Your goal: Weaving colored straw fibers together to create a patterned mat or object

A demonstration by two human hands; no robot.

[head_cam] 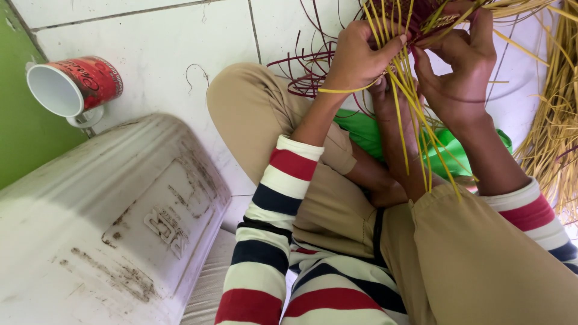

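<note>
- I see the yellow strips [402, 90] gripped at the top of the view, their long axis running from the fingers down and slightly right toward the lap.
- My left hand [356, 57] has its fingers [385, 48] clamped together on the strips from the left side.
- My right hand [457, 72] pinches the same bundle from the right, fingers closed on it; both hands touch the strips, about equally near.
- Just above the fingers sits the woven start of dark red strips [307, 72], which also loop out to the left.
- Below the fingers lies a green bag [448, 147] on the lap.
- A heap of loose straw [554, 120] lies right of the fingers.
- Well left, a red mug [75, 87] lies tipped beside a white plastic box [90, 229] on the tiled floor [168, 42].
</note>
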